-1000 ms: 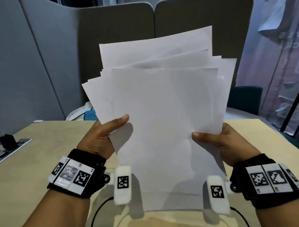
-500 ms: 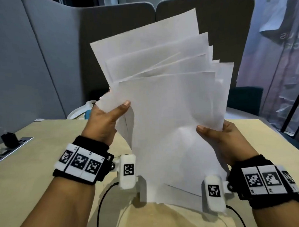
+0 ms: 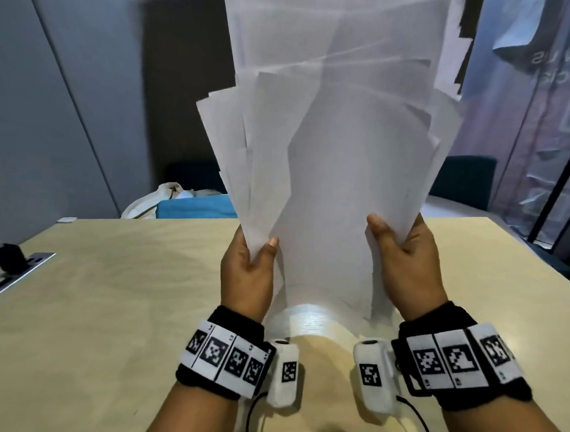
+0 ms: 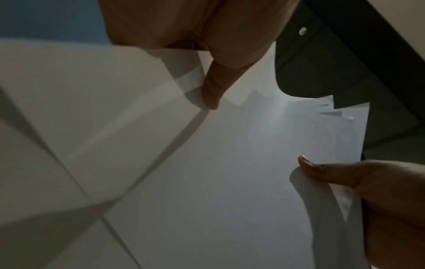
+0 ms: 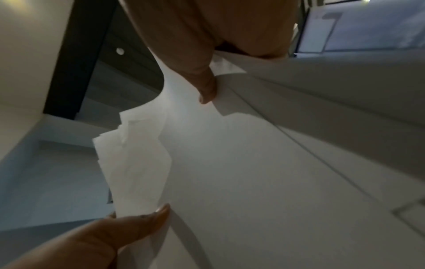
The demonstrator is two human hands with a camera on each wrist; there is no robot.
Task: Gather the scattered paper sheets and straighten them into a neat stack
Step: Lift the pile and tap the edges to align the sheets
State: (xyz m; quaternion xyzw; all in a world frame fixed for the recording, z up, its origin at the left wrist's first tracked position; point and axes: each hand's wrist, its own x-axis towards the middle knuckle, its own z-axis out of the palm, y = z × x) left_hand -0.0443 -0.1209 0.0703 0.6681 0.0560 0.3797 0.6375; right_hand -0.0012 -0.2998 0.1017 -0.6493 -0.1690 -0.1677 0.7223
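- Pale wood table (image 3: 117, 304) under grey partition panels (image 3: 60, 111) sets the scene; the sheets (image 3: 334, 181) stand upright above it, held near the front edge.
- Left hand (image 3: 247, 276) pinches the bundle's lower left side, thumb in front; right hand (image 3: 406, 262) pinches the lower right side the same way.
- Gathering looks done: no loose sheet shows on the table, and all the paper seems to be in the two hands.
- Straightening is left: top edges fan out at several heights and angles, side edges are staggered, and the lower part bows toward the viewer.
- Bottom edges seem to hang just above the table, uneven; whether any touches it I cannot tell.
- Bare wood lies below and to either side of the hands, so there seems room to tap the bundle down and square it.
- Power strip (image 3: 15, 270) sits well apart at the far left; a bag (image 3: 159, 201) lies beyond the far edge.
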